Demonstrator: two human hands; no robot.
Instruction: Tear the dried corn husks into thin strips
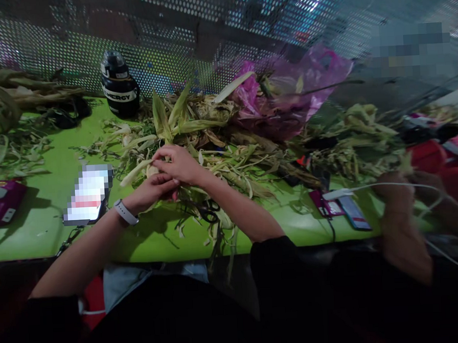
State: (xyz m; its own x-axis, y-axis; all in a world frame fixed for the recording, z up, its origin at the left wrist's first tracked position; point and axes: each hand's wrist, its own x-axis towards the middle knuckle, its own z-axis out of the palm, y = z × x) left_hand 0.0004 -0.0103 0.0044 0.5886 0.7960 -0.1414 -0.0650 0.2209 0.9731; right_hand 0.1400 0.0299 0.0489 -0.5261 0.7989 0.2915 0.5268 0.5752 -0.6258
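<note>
- In the head view, the corn husk bundle (165,124) is at the right hand (178,165): its lower end goes in under the fingers, and its long leaves spread upward, away from the person, over the pile.
- The right hand is closed over this lower end, with the fingers bent and lying on top of it, so the bundle is held there.
- The left hand (153,190) comes from below and meets the right hand. Its fingers are bent and near together, but what lies between them is hidden, so I cannot tell if it grips the bundle. A white wristband (126,212) is on this arm.
- Behind and to both sides of the hands lies a heap of loose husks (247,163), on the green surface (148,245).
- Dark-handled scissors (207,212) lie on the surface just beside the right forearm, among small pieces of husk.
- To the left of the left hand lies a phone (90,194) (its screen is bright, but blurred over).
- Farther back stand a black bottle (120,98) and, more to the right, a pink plastic bag (283,107), which has some husks about it.
- At the far right, well apart, a co-worker's hand (394,187) is near other husks.
</note>
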